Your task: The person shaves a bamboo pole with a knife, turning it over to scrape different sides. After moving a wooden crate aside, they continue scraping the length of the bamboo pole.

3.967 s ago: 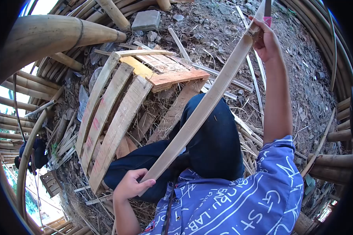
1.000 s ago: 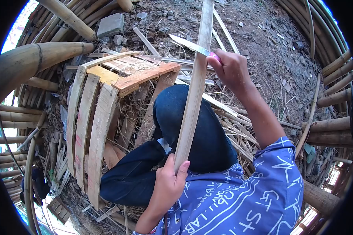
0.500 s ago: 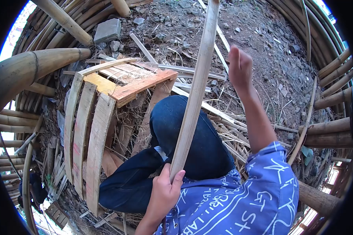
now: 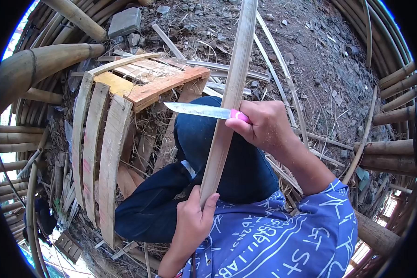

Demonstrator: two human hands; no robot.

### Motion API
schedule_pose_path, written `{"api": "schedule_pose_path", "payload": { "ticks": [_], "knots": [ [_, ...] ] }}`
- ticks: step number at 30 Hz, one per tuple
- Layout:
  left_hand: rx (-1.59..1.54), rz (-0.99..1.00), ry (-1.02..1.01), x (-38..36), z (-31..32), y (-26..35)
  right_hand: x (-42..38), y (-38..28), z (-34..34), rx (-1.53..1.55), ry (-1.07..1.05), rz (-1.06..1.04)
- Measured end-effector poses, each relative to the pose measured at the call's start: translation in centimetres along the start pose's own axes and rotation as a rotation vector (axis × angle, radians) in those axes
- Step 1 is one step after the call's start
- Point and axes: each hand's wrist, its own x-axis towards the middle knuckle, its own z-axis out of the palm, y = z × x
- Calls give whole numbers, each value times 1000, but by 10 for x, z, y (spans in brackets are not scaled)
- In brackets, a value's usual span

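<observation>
A long split bamboo strip (image 4: 238, 78) runs from my lap up past the top of the view, leaning across my bent knee. My left hand (image 4: 194, 215) is closed around its lower end, thumb along the near face. In my right hand (image 4: 268, 123) is a knife (image 4: 197, 110) with a pink handle, gripped in a fist. Its blade points left and lies across the strip, over my dark-trousered knee (image 4: 197, 129). The right knuckles are close beside the strip's right edge.
A slatted wooden crate (image 4: 113, 153) with fibrous shavings inside stands left of my knee. Thin bamboo strips (image 4: 282, 69) lie on the dirt ahead and right. A grey block (image 4: 125, 22) sits at upper left. Bamboo poles (image 4: 51, 58) enclose both sides.
My right hand has come down and left from its raised spot to the strip, and the knife now shows. More thin strips show at right. The left hand keeps its hold.
</observation>
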Motion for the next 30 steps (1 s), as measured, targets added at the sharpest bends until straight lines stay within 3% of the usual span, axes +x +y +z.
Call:
{"api": "schedule_pose_path", "payload": {
  "ticks": [2,4,7,13,21,23,28,30],
  "knots": [
    [20,5,-4,-2,-1,2,2,3,-4,-87,-17,-35],
    [19,-16,-16,-6,-3,5,17,24,-7,-128,154,56],
    [-9,-45,-29,-7,-3,8,39,58,-17,-198,106,49],
    [-161,-119,-63,-2,-1,0,19,40,-9,160,172,144],
    [-91,-124,-76,0,-3,11,-22,-27,-23,-71,-114,15],
    [14,-32,-36,2,-4,13,-20,-31,-26,-98,-129,12],
    [23,-42,-23,0,-2,17,-14,-26,-19,-173,-164,-2],
    [27,-34,-17,-1,-1,19,-6,-16,-17,-213,-87,15]
  ]
}}
